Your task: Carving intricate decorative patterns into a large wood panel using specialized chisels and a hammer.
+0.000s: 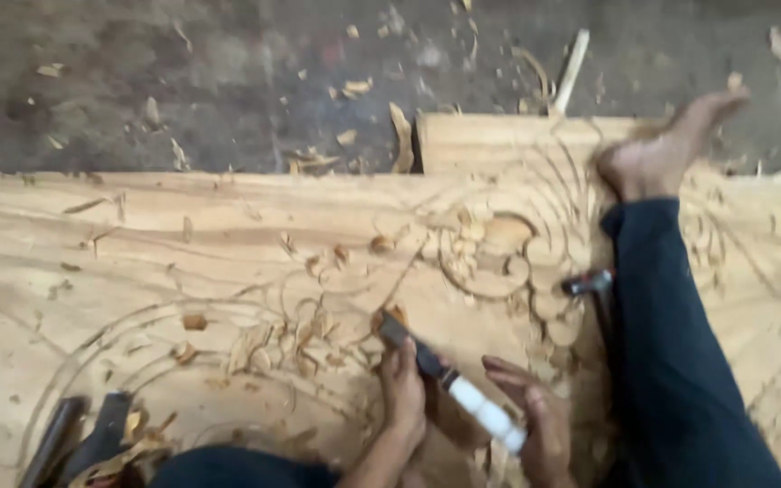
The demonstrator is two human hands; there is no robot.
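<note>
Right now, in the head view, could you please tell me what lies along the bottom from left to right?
Dark tool handles → left hand → chisel → right hand → hammer → dark trouser leg, all on the carved wood panel.
</note>
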